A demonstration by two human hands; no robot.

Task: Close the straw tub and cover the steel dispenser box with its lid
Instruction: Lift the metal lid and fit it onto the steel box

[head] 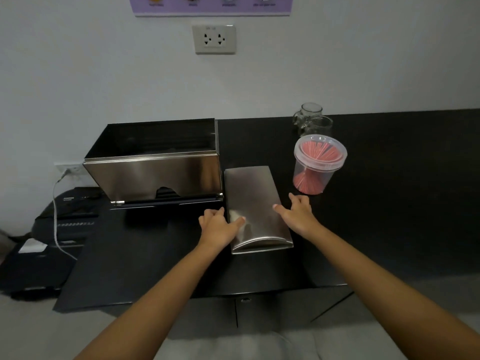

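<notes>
The steel dispenser box (155, 175) stands open-topped at the back left of the black counter. Its curved steel lid (255, 203) lies flat on the counter just right of the box. My left hand (219, 228) rests at the lid's left edge, thumb on its top surface. My right hand (298, 214) is at the lid's right edge, thumb over the top, fingers spread. Whether either hand grips the lid is unclear. The clear straw tub (318, 165) with pink straws stands right of the lid, its clear cover sitting on top.
Two glass mugs (310, 119) stand behind the tub near the wall. A black machine (52, 229) with a white cable sits lower left beyond the counter edge. A wall socket (214, 38) is above. The counter (402, 190) stretches right.
</notes>
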